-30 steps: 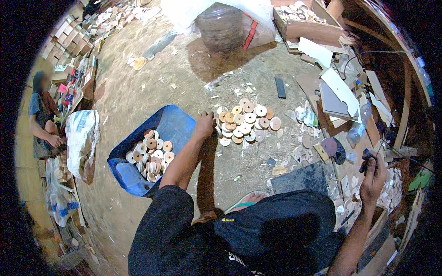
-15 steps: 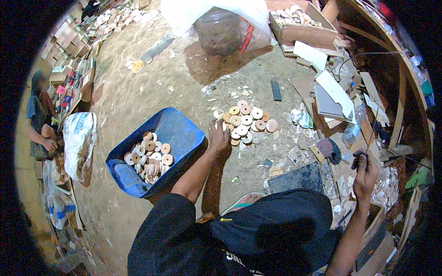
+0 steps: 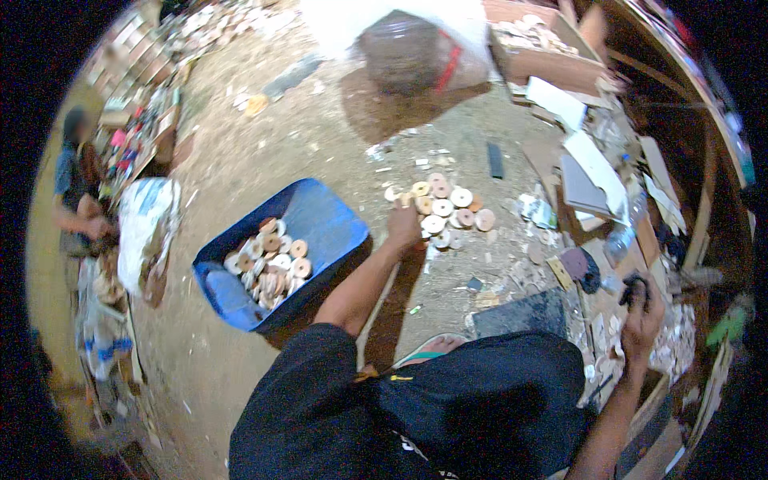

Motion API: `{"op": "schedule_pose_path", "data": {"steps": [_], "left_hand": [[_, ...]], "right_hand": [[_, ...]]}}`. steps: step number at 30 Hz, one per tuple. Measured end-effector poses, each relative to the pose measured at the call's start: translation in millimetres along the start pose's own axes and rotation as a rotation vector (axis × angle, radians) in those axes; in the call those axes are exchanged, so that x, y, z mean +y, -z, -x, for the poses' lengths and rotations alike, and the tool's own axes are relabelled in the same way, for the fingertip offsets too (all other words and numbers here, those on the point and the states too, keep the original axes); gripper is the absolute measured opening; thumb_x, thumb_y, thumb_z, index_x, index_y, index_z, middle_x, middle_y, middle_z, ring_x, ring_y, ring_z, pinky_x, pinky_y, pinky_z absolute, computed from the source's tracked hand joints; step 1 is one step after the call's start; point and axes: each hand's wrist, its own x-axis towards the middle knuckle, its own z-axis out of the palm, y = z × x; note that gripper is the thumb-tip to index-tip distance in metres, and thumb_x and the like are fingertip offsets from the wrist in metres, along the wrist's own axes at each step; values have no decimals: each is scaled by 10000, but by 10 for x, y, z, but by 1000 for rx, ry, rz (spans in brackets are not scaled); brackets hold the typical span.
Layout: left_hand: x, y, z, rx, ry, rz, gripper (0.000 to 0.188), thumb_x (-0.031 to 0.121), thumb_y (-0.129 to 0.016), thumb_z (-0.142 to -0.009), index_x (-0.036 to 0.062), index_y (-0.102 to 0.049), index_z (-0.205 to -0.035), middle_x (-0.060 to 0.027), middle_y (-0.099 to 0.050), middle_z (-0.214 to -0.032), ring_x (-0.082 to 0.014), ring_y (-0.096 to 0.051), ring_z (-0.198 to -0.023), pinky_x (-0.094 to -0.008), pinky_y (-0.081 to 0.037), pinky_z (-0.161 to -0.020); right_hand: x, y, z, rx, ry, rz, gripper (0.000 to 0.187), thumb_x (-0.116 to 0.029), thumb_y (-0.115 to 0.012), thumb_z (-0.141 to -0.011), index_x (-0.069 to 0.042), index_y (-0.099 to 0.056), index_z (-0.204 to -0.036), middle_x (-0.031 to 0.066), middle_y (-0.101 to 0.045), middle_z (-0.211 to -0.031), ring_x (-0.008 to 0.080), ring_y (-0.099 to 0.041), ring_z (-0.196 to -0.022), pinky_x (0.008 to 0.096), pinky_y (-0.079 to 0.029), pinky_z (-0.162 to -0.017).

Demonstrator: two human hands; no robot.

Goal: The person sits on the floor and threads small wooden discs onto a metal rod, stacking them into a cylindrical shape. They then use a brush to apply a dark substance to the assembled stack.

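My left hand (image 3: 404, 226) reaches forward to the near left edge of a pile of pale wooden rings (image 3: 450, 210) lying on the dirt floor. Its fingers curl over the rings, but blur hides whether any are gripped. Just left of that arm stands a blue plastic tub (image 3: 328, 228) with several more rings (image 3: 268, 260) heaped in its near half. My right hand (image 3: 640, 324) is off to the right over a cluttered bench, shut on a small dark object (image 3: 636, 286).
Another person (image 3: 76, 188) crouches at the far left beside a white sack (image 3: 144, 228). A clear bag (image 3: 416, 48) and a cardboard box (image 3: 544, 56) of wood pieces stand at the back. A black slab (image 3: 520, 314) and a sandal (image 3: 432, 348) lie near my knees.
My left hand has stayed at the edge of the ring pile, shifting slightly nearer. My right hand has kept hold of the dark object. The view has swung a little.
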Motion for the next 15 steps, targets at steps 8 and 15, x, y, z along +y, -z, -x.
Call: {"op": "schedule_pose_path", "data": {"steps": [8,15], "left_hand": [[69,-66,2,40,65,-82,458,179,-674,-783,104,-512,-1205,-160,-400,-1235,-411,-522,-1071,-494,-521,-796],[-88,6,237,34,-28,-23,621,165,-714,-745,99,-421,-1287,-210,-425,-1232,-416,-488,-1114,-502,-504,-836]], "right_hand": [[143,-109,-31,-59,32,-70,207,-163,-437,-995,2,-558,-968,52,-546,-754,114,-484,-611,257,-413,-563],[112,-156,-33,-52,43,-32,247,-187,-420,-999,5,-561,-934,50,-519,-688,124,-478,-591,261,-389,-547]]}}
